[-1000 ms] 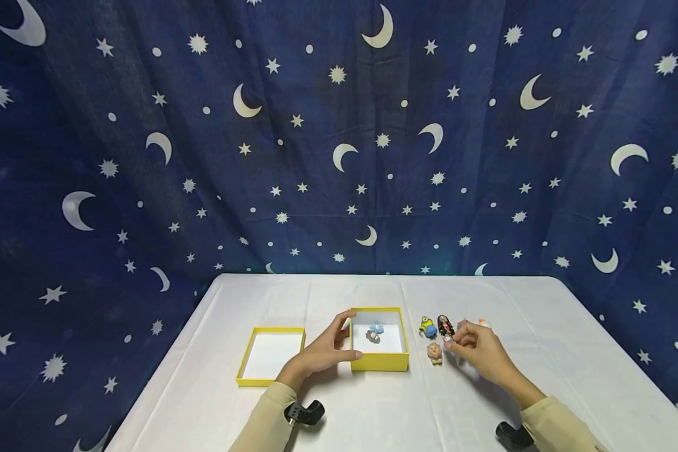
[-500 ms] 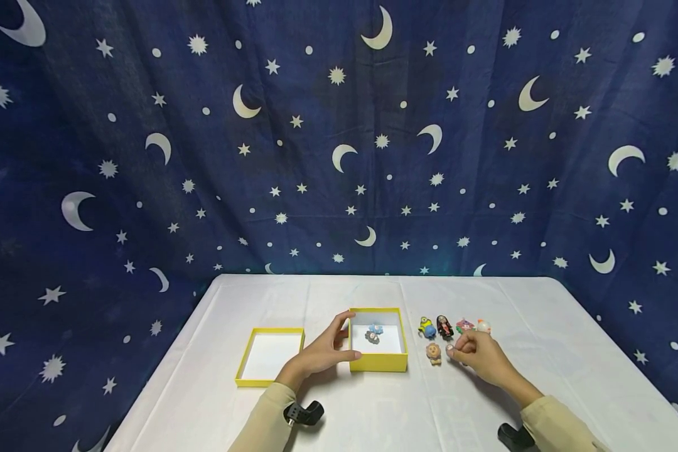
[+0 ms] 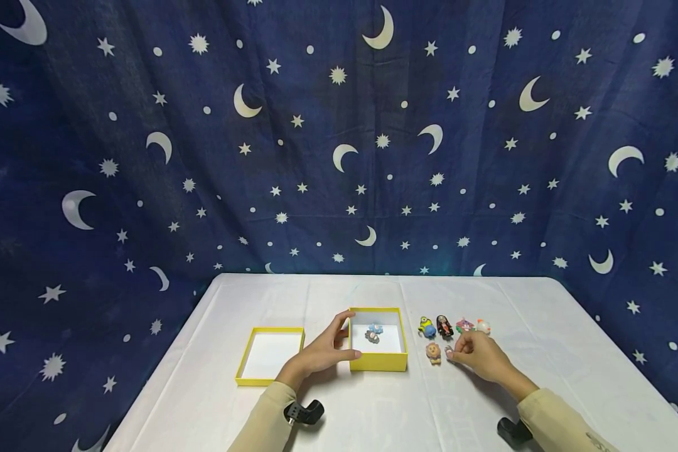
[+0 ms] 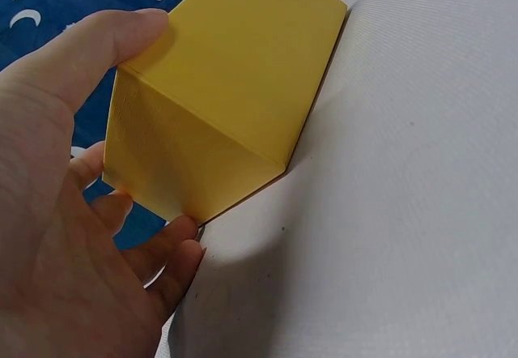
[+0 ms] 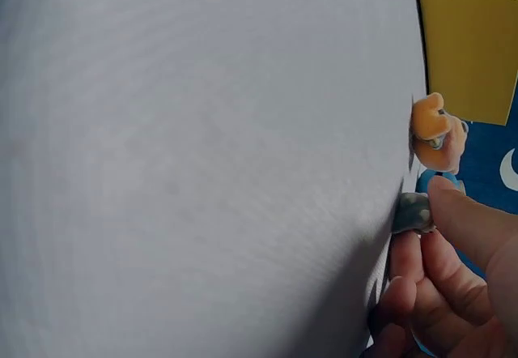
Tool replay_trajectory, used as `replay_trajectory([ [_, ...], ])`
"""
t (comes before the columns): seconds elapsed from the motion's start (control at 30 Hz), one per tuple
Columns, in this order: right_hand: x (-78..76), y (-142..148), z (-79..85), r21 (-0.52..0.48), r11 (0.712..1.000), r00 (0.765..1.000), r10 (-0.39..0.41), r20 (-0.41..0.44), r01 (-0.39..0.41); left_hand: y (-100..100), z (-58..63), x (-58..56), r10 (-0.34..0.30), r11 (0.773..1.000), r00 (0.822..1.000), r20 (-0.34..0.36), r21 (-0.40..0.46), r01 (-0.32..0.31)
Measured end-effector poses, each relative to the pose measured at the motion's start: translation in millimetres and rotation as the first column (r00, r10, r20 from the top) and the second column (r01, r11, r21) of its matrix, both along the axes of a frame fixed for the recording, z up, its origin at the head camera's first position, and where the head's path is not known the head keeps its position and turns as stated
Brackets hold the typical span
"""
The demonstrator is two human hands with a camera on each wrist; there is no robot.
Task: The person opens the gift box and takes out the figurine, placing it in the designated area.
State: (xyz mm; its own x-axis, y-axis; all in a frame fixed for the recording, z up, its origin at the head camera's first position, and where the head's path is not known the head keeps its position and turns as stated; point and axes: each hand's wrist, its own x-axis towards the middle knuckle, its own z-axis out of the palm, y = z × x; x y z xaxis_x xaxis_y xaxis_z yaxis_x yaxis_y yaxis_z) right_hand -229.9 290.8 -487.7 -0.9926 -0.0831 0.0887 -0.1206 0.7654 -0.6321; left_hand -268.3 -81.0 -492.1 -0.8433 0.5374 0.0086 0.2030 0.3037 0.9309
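Observation:
My left hand (image 3: pixel 320 355) grips the left side of a yellow box (image 3: pixel 379 362), thumb at the front and fingers toward the back. The box stands uncovered, with a light blue figurine (image 3: pixel 375 328) and a grey-brown figurine (image 3: pixel 372 338) on its white floor. To the right, my right hand (image 3: pixel 482 358) pinches a small grey figurine (image 5: pixel 413 212) between thumb and fingers, low at the tabletop. Fingertips hide part of it. Just left of it stands a tan lion-like figurine (image 3: pixel 433 353), which shows orange in the right wrist view.
Behind the right hand lie a yellow-and-blue minion figurine (image 3: pixel 427 328), a dark-haired doll figurine (image 3: pixel 444 327), a pink-and-green figurine (image 3: pixel 464 325) and a white figurine (image 3: pixel 483 326). The yellow-rimmed lid (image 3: pixel 271 355) lies left of the box on the white-covered table (image 3: pixel 384 414).
My right hand has moved slightly toward me with the small figurine, bringing it beside the lion-like one and uncovering the pink-and-green and white figurines. The left hand and box have stayed put.

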Motion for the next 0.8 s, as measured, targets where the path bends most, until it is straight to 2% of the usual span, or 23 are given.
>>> replay_trajectory([
  [0.43, -2.8, 6, 3.6, -0.108, 0.99, 0.995, 0.097, 0.021, -0.094, 0, 1.0, -1.0, -0.006, 1.0, 1.0, -0.001, 0.005, 0.006],
  [0.57, -3.2, 8, 7.3, -0.128, 0.985, 0.993, 0.115, -0.007, -0.115, 0, 1.6, -1.2, -0.008, 1.0, 1.0, -0.002, 0.013, 0.009],
  [0.8, -1.4, 12, 15.9, -0.195, 0.956, 0.975, 0.212, -0.064, -0.221, 0, 1.6, 0.0, -0.007, 1.0, 1.0, 0.001, 0.019, 0.007],
])
